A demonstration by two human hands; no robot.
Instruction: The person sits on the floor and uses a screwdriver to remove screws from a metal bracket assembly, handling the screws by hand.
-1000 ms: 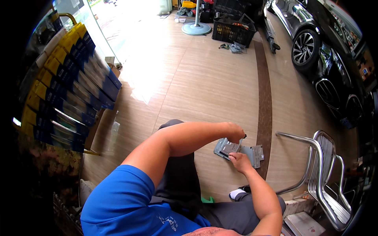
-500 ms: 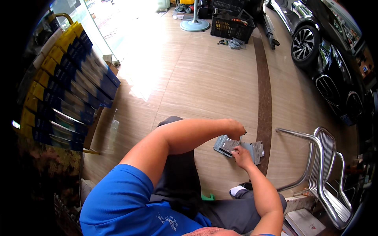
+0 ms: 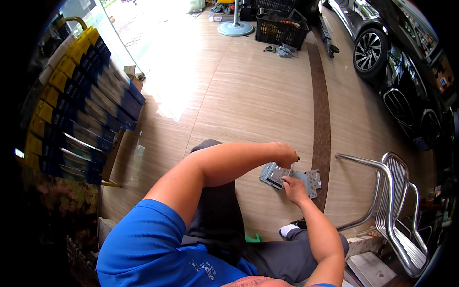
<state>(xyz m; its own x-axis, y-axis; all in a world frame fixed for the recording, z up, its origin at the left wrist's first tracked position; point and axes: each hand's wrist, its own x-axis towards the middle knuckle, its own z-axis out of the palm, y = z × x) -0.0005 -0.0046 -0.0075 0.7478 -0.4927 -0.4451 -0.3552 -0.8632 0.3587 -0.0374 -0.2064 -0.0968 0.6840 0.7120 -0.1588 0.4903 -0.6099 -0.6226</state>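
My left hand (image 3: 285,155) is closed around a slim tool with a dark end (image 3: 299,159), possibly a screwdriver; most of it is hidden in my fist. Below it, a flat grey metal device (image 3: 301,178) lies low in front of me, with a slotted plate (image 3: 313,182) along its right side. My right hand (image 3: 295,188) rests at the device's near edge, thumb and fingers pressed together close to the tool's lower end. What those fingers pinch, if anything, is too small to make out. A dark strip shows on the device's left part.
A metal slatted chair (image 3: 394,191) stands on the right, beyond it a black car (image 3: 406,86). A rack of blue and yellow packages (image 3: 81,105) is on the left. Far off are a round stand base (image 3: 235,29) and a black crate (image 3: 281,32).
My right hand has shifted slightly, and the dark strip beside its fingers now shows less. My left hand stays almost in place above the device.
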